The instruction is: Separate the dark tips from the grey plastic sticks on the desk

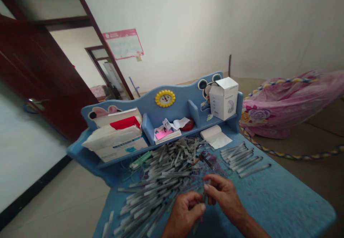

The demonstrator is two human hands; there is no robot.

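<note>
Close together at the front of the blue desk (285, 195), my left hand (185, 211) and my right hand (225, 196) are both closed in a pinch. Between the fingertips is a slim pen (205, 196), blurred and partly covered by the fingers. A large heap of similar grey, see-through pens (163, 184) spreads left of and beyond my hands. To the right, several pens with dark ends (242, 159) lie side by side in a slanting row. A dark, thin tool (206, 161) rests on a purple-stained patch just past my right hand; its kind is unclear.
Along the desk's back shelf stand a white box (224, 98), a yellow flower-shaped clock (165, 98), papers with a pink note (163, 134) and a carton of papers (120, 144). A paper roll (216, 137) lies below. A pink cloth hammock (285, 105) hangs at right.
</note>
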